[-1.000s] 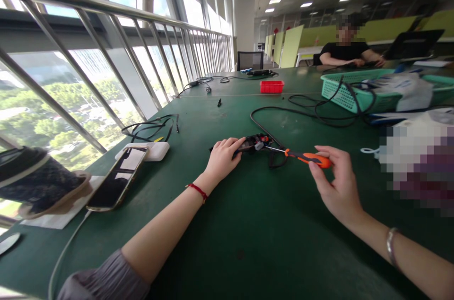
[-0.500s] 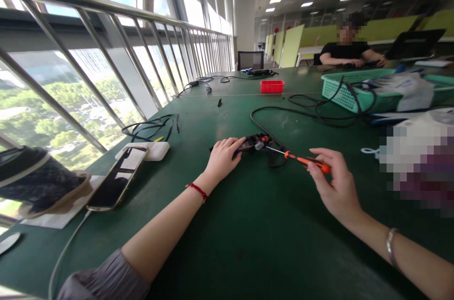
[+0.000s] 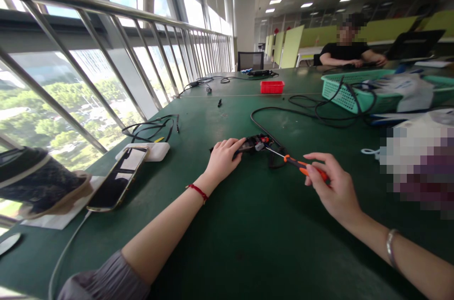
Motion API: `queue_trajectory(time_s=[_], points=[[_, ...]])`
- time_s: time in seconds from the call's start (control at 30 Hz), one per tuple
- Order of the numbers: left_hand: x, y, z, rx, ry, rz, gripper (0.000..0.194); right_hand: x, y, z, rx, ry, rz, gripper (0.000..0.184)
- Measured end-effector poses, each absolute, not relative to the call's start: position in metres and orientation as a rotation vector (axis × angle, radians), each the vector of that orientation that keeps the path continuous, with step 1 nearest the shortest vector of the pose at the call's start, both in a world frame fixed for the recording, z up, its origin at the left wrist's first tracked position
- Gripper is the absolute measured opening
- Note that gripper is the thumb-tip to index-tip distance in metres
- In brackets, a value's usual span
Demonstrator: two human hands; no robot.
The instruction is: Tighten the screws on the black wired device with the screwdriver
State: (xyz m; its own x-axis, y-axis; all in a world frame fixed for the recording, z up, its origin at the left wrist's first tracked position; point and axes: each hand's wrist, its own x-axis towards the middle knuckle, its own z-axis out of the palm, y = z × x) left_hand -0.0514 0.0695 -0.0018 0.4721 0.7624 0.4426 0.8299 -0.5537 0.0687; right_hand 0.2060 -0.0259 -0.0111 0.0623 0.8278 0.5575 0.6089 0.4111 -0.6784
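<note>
My left hand [image 3: 224, 157] is closed over the near end of a black device [image 3: 252, 144] with grey and red parts, pressing it to the green table [image 3: 248, 224]. Which device it is I cannot tell. A black cable runs from its far side. In my right hand [image 3: 331, 182] is an orange and black screwdriver [image 3: 300, 165], its handle pinched between thumb and fingers. The thin metal shaft points left, and its tip meets the device's right side. The exact spot of contact is too small to make out.
A phone [image 3: 118, 179] leans on a white box [image 3: 159, 151] at left, near a coiled black cable [image 3: 152, 125]. Beyond the device stands a red tray [image 3: 272, 87]. Turquoise baskets [image 3: 340, 92] hold bags at right. Across the table sits a person in black [image 3: 345, 52].
My right hand's fingers have shifted on the screwdriver handle, which has moved slightly left and down. My left hand and the device look unmoved.
</note>
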Motion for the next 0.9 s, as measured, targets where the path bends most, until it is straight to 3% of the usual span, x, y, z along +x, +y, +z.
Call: queue_trajectory(time_s=[0.23,0.4,0.5,0.73,0.9], points=[[-0.0519,0.0703,-0.0029,-2.555,-1.395,-0.646,0.044,0.2075,-0.0191,-0.0167,-1.133,-1.547,-0.051,0.033],[-0.0507,0.0694,-0.0021,-2.555,-1.401,-0.648,0.045,0.2052,-0.0249,-0.0127,-1.201,-1.704,0.115,0.02],[-0.0504,0.069,-0.0014,-2.553,-1.411,-0.642,0.044,0.2046,-0.0265,-0.0117,-1.255,-1.736,0.231,0.021],[-0.0517,0.0697,-0.0022,-2.551,-1.401,-0.634,0.044,0.2074,-0.0198,-0.0163,-1.178,-1.586,-0.031,0.034],[-0.0519,0.0704,-0.0036,-2.554,-1.381,-0.649,0.044,0.2067,-0.0222,-0.0131,-1.199,-1.608,0.044,0.027]])
